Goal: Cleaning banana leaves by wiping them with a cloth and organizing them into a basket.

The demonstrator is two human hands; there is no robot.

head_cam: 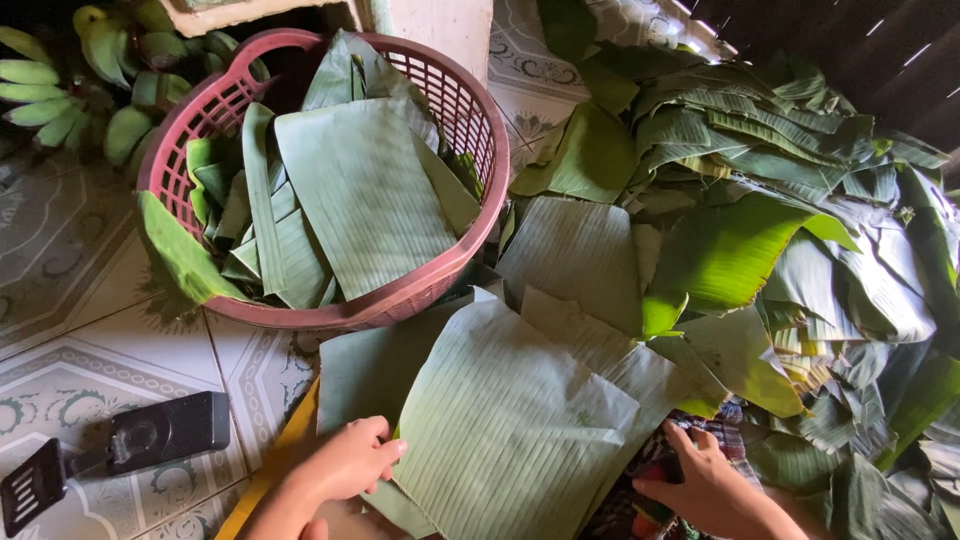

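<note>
My left hand (345, 465) rests with its fingers curled on the near edge of the big banana leaf piece (510, 420) lying flat on the floor (90, 340) before me. My right hand (705, 485) pinches that leaf's other edge over a patterned cloth (735, 415). The red basket (470, 120) of cut leaves sits just beyond. I judge the leaf may split along its ribs if I tug unevenly.
</note>
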